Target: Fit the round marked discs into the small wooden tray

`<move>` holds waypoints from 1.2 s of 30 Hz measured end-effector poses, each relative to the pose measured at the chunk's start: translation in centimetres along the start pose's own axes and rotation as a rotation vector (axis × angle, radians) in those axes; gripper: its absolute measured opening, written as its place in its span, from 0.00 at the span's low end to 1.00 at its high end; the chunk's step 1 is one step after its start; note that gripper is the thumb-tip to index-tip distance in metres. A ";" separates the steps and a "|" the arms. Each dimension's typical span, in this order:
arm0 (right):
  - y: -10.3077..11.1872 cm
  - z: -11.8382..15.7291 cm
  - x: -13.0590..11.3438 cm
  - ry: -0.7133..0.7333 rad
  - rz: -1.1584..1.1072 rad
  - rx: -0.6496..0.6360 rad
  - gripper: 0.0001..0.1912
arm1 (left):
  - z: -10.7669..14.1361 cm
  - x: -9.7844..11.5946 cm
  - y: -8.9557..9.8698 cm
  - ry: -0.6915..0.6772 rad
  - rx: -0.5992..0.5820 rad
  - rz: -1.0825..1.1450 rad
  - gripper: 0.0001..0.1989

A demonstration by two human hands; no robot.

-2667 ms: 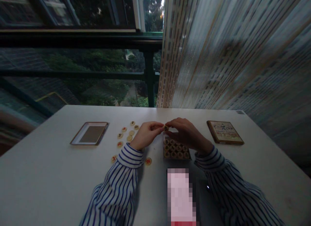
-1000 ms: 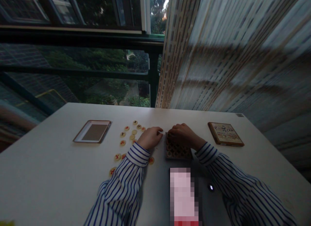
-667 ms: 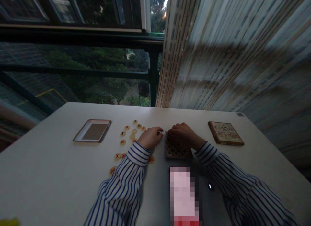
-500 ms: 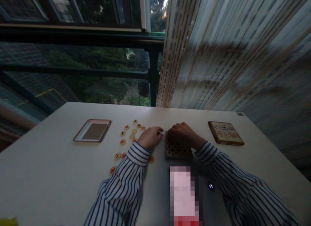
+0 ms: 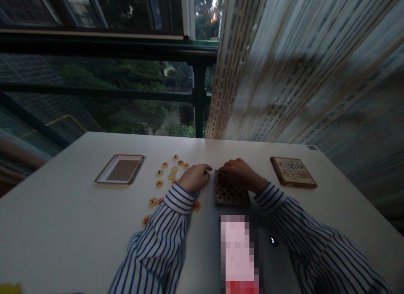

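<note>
My left hand rests on the white table, its fingers curled and pointing toward the box. Whatever may be between those fingertips is hidden. Over the back of a small square box, my right hand is closed, fingertips bent down at the far left corner; I cannot make out what they hold. Round Chinese chess pieces lie in rows inside the box, partly covered by that hand. Left of my left hand, more chess pieces with red or dark characters lie scattered, and a red-marked piece is beside my left cuff.
An open shallow lid or tray lies at the left of the table. At the right is a flat printed box. A phone with a blurred screen and a small round lit device lie near me.
Both hands stay almost in place; the right fingers have shifted only slightly over the box. The view has tilted a little.
</note>
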State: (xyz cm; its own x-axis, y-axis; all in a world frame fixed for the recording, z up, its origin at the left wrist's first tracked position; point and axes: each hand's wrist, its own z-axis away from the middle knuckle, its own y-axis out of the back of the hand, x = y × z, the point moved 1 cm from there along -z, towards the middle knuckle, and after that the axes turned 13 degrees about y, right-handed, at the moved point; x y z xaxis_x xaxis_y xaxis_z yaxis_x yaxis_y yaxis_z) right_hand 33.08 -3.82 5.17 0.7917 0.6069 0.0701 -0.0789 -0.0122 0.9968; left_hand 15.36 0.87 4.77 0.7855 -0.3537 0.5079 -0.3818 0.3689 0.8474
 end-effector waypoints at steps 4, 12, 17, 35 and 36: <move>0.2 0.4 0.1 0.007 -0.021 0.015 0.12 | 0.0 0.0 0.0 -0.005 -0.004 0.003 0.18; 0.2 0.4 -0.3 -0.019 0.020 -0.038 0.10 | 0.2 0.4 0.0 0.001 -0.032 0.001 0.18; 0.5 -0.1 -0.6 -0.013 0.025 -0.073 0.10 | 0.1 0.3 -0.2 -0.007 -0.032 -0.007 0.18; 0.3 -0.5 -0.6 -0.019 0.023 -0.087 0.11 | 0.2 0.3 0.0 -0.020 -0.024 -0.039 0.19; 0.3 -0.4 -0.5 -0.014 0.022 -0.089 0.10 | 0.2 0.3 -0.1 -0.018 -0.026 -0.045 0.19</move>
State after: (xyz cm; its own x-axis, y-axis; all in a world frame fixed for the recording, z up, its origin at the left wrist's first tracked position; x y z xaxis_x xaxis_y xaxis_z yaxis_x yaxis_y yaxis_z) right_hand 32.35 -3.79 5.41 0.7973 0.5963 0.0935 -0.1497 0.0452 0.9877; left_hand 15.51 0.61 4.89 0.7927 -0.3852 0.4726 -0.3336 0.3748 0.8650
